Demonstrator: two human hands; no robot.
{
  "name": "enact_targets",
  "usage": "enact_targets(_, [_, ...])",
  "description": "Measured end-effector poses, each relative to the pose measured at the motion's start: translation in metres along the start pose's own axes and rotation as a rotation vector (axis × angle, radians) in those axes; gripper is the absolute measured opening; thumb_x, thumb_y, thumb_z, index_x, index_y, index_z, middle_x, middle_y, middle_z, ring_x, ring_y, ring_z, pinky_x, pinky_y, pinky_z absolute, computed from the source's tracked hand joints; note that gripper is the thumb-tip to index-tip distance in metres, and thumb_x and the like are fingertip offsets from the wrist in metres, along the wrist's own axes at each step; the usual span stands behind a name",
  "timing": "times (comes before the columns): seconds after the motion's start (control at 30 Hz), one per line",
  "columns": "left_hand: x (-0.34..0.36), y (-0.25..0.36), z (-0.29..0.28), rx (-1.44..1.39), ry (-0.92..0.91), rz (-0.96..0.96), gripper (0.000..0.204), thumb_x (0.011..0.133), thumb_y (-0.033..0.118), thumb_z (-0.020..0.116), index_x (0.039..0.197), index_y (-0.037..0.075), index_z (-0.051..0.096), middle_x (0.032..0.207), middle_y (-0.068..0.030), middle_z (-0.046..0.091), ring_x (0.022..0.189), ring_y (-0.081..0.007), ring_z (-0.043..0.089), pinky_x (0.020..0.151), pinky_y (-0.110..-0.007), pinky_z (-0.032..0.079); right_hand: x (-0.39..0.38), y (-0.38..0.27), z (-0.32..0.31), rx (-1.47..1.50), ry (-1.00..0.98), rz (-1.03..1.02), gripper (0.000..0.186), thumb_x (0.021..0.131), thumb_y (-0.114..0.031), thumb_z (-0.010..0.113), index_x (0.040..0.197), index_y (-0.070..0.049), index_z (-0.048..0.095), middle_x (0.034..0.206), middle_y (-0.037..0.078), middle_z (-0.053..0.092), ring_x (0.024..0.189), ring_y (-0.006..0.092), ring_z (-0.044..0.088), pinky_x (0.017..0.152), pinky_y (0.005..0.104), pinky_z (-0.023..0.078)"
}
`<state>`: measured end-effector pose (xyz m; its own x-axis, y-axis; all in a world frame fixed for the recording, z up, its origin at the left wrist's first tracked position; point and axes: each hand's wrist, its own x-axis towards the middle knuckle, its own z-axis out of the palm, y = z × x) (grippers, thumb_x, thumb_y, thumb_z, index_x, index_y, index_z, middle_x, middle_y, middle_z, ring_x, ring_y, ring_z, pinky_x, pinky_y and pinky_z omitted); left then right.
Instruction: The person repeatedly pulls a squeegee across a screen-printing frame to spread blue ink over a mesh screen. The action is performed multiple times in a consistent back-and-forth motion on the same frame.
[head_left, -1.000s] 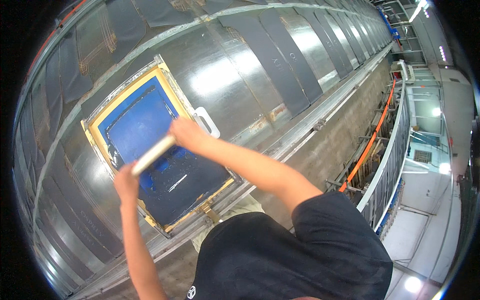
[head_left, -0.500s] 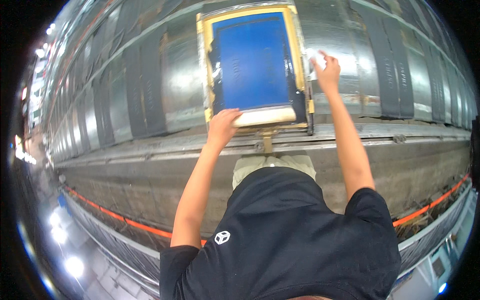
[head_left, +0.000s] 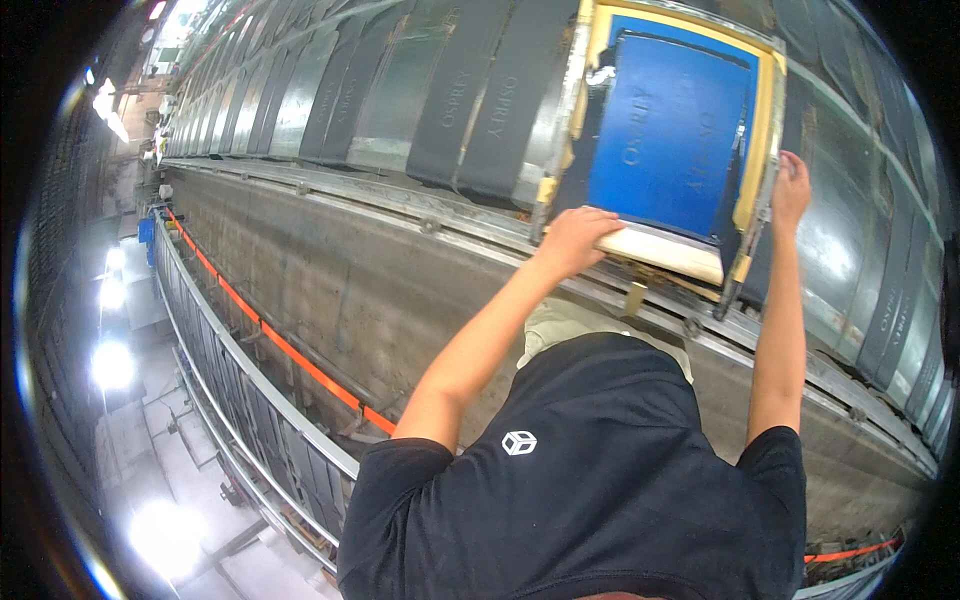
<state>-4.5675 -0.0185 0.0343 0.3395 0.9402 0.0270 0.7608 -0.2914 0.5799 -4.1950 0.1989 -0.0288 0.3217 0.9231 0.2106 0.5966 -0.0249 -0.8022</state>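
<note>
left hand [head_left: 572, 240] gripping squeegee [head_left: 662, 251], right hand [head_left: 790, 190] on screen frame [head_left: 764, 150] edge

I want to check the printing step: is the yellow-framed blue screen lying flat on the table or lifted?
Flat, it seems: the yellow-framed blue screen lies level along the long table, the left hand on the pale wooden squeegee, the right hand on its frame edge.

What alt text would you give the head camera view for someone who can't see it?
A person in a black shirt leans over a long printing table, left hand gripping a pale wooden squeegee at the near edge of a blue screen in a yellow frame, right hand on the frame's right side. Black fabric strips line the table.
</note>
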Motion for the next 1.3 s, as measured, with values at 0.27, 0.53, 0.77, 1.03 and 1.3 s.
enact_targets(0.27, [-0.055, -0.185, -0.152, 0.022, -0.163, 0.007, 0.053, 0.070, 0.008, 0.078, 0.122, 0.011, 0.068, 0.123, -0.0091, 0.069, 0.115, -0.0298, 0.063, 0.098, -0.042, 0.050, -0.113, -0.162, 0.173, 0.128, -0.013, 0.051, 0.022, 0.098, -0.023, 0.059, 0.111, -0.010, 0.070, 0.104, 0.013, 0.072, 0.093, 0.0266, 0.068, 0.084, 0.0393, 0.052])
enact_targets(0.53, [-0.085, -0.210, -0.152, 0.152, -0.150, -0.054, 0.058, 0.068, -0.006, 0.068, 0.124, 0.010, 0.068, 0.125, -0.0096, 0.068, 0.117, -0.0324, 0.061, 0.101, -0.042, 0.048, -0.140, -0.177, 0.225, 0.167, 0.036, 0.112, 0.016, 0.095, -0.019, 0.060, 0.105, -0.009, 0.068, 0.067, 0.017, 0.061, 0.053, 0.0286, 0.057, 0.055, 0.0401, 0.043])
enact_targets(0.77, [-0.113, -0.233, -0.146, 0.099, -0.011, -0.054, 0.060, 0.070, -0.009, 0.063, 0.126, 0.011, 0.068, 0.126, -0.0079, 0.068, 0.116, -0.0320, 0.061, 0.101, -0.042, 0.048, -0.137, -0.177, 0.232, 0.100, 0.028, 0.251, 0.017, 0.096, -0.021, 0.060, 0.106, -0.010, 0.069, 0.063, 0.020, 0.061, 0.061, 0.0376, 0.062, 0.061, 0.0457, 0.046])
enact_targets(1.03, [-0.138, -0.229, -0.167, 0.216, -0.123, 0.077, 0.058, 0.071, -0.011, 0.060, 0.123, 0.012, 0.070, 0.127, -0.0060, 0.068, 0.119, -0.0299, 0.061, 0.100, -0.042, 0.048, -0.141, -0.185, 0.239, 0.042, 0.011, 0.256, 0.017, 0.095, -0.023, 0.058, 0.105, -0.016, 0.070, 0.088, 0.020, 0.072, 0.088, 0.0430, 0.068, 0.078, 0.0528, 0.053])
enact_targets(1.3, [-0.055, -0.248, -0.146, 0.256, 0.045, 0.116, 0.065, 0.068, -0.014, 0.055, 0.123, 0.016, 0.070, 0.126, -0.0057, 0.069, 0.119, -0.0290, 0.062, 0.100, -0.041, 0.049, -0.123, -0.148, 0.210, -0.209, -0.175, -0.038, 0.031, 0.099, -0.030, 0.051, 0.116, -0.014, 0.072, 0.106, 0.016, 0.070, 0.104, 0.0384, 0.063, 0.090, 0.0485, 0.050])
